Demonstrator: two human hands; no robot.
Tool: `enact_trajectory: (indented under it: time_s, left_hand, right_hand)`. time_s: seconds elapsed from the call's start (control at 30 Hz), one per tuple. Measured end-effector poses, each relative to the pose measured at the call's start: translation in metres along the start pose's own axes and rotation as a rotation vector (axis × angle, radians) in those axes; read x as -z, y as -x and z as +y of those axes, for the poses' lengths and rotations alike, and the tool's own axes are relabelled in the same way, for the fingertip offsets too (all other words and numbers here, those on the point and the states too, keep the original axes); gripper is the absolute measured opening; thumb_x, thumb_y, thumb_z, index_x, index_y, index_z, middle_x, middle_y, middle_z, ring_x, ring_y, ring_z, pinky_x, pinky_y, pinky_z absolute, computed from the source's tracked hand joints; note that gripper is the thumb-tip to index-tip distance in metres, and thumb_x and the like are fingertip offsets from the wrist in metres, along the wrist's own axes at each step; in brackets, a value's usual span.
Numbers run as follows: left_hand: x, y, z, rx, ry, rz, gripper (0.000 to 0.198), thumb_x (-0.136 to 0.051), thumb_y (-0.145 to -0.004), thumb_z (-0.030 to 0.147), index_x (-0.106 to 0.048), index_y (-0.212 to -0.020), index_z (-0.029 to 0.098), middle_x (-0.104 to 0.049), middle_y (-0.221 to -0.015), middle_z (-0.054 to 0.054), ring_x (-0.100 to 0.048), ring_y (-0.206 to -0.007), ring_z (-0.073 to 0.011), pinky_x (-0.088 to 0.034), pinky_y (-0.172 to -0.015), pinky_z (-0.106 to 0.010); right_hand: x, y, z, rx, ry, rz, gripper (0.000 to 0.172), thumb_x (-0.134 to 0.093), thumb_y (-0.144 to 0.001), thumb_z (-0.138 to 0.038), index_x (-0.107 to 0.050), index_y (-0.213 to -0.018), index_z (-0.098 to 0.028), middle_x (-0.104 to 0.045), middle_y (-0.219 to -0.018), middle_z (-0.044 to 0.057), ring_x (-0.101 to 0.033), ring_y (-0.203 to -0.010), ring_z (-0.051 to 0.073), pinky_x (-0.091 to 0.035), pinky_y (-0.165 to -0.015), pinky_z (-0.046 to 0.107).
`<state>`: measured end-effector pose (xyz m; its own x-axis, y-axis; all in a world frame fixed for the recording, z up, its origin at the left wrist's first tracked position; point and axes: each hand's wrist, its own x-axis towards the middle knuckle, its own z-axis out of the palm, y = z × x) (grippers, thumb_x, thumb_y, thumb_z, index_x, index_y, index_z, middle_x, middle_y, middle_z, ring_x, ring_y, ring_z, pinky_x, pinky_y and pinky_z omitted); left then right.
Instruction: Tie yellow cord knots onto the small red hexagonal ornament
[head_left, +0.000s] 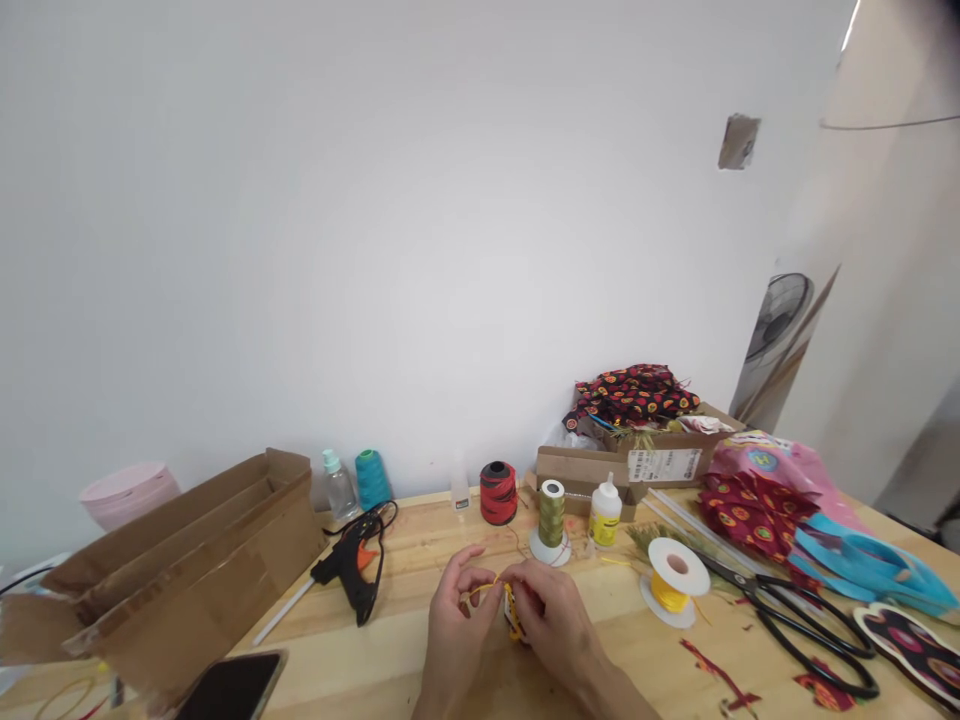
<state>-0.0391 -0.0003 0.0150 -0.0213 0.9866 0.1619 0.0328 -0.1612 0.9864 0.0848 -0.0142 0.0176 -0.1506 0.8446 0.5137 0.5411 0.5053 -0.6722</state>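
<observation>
My left hand [457, 625] pinches a thin yellow cord [484, 587] between thumb and forefinger, its other fingers curled loosely. Close against it on the right, my right hand [553, 618] has its fingertips pressed together at the same cord. Below those fingertips shows a small dark piece with yellow on it [513, 622], largely covered by the right hand; its kind cannot be made out. Nearest beyond the hands stands a spool of olive-green thread [552, 520]. To the right is a white spool of yellow cord [670, 592].
A glue gun [351, 568], an open cardboard box [217, 570] and a phone [232, 688] lie left. Behind are a red-and-black thread spool [498, 492] and a glue bottle [604, 513]. Black scissors [806, 625], fabric scraps [716, 675] and blue ribbon [874, 565] occupy the right.
</observation>
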Motion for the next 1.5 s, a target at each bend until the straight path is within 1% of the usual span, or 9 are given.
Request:
enact_trajectory:
  time_s: [0.3, 0.43, 0.6, 0.67, 0.83, 1.0, 1.27, 1.4, 1.5]
  left_hand:
    - [0.004, -0.001, -0.001, 0.008, 0.022, -0.066, 0.040, -0.057, -0.061, 0.024, -0.046, -0.100, 0.016, -0.061, -0.068, -0.003, -0.056, -0.069, -0.0166, -0.042, -0.059, -0.023]
    - [0.006, -0.001, 0.000, -0.014, -0.016, -0.121, 0.035, -0.056, -0.062, 0.024, -0.052, -0.096, 0.017, -0.062, -0.071, -0.003, -0.056, -0.070, -0.0164, -0.043, -0.062, -0.024]
    - [0.004, -0.001, 0.001, 0.033, 0.053, -0.143, 0.028, -0.060, -0.058, 0.024, -0.059, -0.085, 0.017, -0.063, -0.070, -0.003, -0.057, -0.070, -0.0170, -0.045, -0.061, -0.024]
    - [0.002, -0.001, 0.000, 0.043, 0.084, -0.147, 0.028, -0.060, -0.057, 0.024, -0.059, -0.084, 0.017, -0.063, -0.069, -0.003, -0.057, -0.068, -0.0167, -0.045, -0.061, -0.024]
    - [0.000, 0.001, -0.001, -0.005, -0.002, -0.179, 0.024, -0.057, -0.061, 0.023, -0.060, -0.084, 0.017, -0.063, -0.073, -0.005, -0.057, -0.071, -0.0178, -0.046, -0.062, -0.025]
    - [0.001, 0.003, 0.001, -0.105, -0.178, -0.194, 0.020, -0.055, -0.062, 0.020, -0.061, -0.080, 0.020, -0.064, -0.076, -0.004, -0.056, -0.075, -0.0187, -0.044, -0.069, -0.027]
    - [-0.002, 0.001, -0.002, 0.019, 0.105, -0.221, 0.032, -0.061, -0.057, 0.024, -0.058, -0.087, 0.015, -0.062, -0.067, -0.004, -0.057, -0.065, -0.0169, -0.045, -0.058, -0.025]
    - [-0.002, 0.000, -0.004, 0.004, 0.031, -0.228, 0.028, -0.058, -0.060, 0.022, -0.057, -0.087, 0.015, -0.061, -0.070, -0.004, -0.056, -0.067, -0.0163, -0.044, -0.061, -0.025]
    - [0.001, -0.002, -0.007, -0.025, -0.054, -0.205, 0.027, -0.057, -0.061, 0.023, -0.057, -0.087, 0.016, -0.060, -0.069, -0.003, -0.055, -0.068, -0.0157, -0.043, -0.062, -0.024]
  right_hand:
    - [-0.003, -0.001, 0.007, -0.116, -0.097, -0.028, 0.016, -0.043, -0.074, -0.021, -0.058, -0.077, -0.018, -0.054, -0.061, -0.001, -0.043, -0.049, 0.009, -0.033, -0.046, 0.018]
    - [-0.003, 0.001, 0.012, -0.187, -0.101, -0.032, 0.007, -0.048, -0.069, -0.018, -0.055, -0.070, -0.017, -0.044, -0.049, -0.005, -0.037, -0.043, 0.007, -0.027, -0.040, 0.016]
    - [-0.002, -0.001, 0.012, -0.161, -0.236, 0.034, 0.003, -0.050, -0.064, -0.015, -0.052, -0.061, -0.016, -0.044, -0.060, -0.004, -0.037, -0.048, 0.006, -0.030, -0.043, 0.016]
    - [-0.003, -0.003, 0.014, -0.237, -0.373, 0.035, 0.004, -0.053, -0.061, -0.017, -0.052, -0.058, -0.015, -0.045, -0.061, -0.004, -0.038, -0.048, 0.006, -0.031, -0.043, 0.017]
    - [-0.006, -0.006, 0.021, -0.486, -0.646, -0.079, 0.011, -0.054, -0.056, -0.022, -0.049, -0.051, -0.014, -0.044, -0.044, -0.006, -0.037, -0.039, 0.005, -0.030, -0.038, 0.017]
    - [0.000, -0.004, 0.016, -0.473, -0.599, -0.012, 0.005, -0.053, -0.050, -0.011, -0.051, -0.046, -0.014, -0.043, -0.046, -0.006, -0.034, -0.041, 0.004, -0.027, -0.039, 0.016]
    - [0.003, -0.006, 0.016, -0.581, -0.683, -0.103, 0.006, -0.052, -0.055, -0.017, -0.051, -0.050, -0.013, -0.047, -0.041, -0.005, -0.036, -0.036, 0.004, -0.027, -0.035, 0.016]
    - [0.007, -0.007, 0.014, -0.607, -0.716, -0.105, 0.008, -0.052, -0.056, -0.019, -0.050, -0.050, -0.014, -0.043, -0.038, -0.007, -0.031, -0.032, 0.003, -0.022, -0.032, 0.015]
    - [0.008, -0.008, 0.013, -0.587, -0.723, -0.073, 0.009, -0.054, -0.053, -0.018, -0.048, -0.048, -0.014, -0.045, -0.040, -0.007, -0.033, -0.033, 0.003, -0.024, -0.032, 0.015]
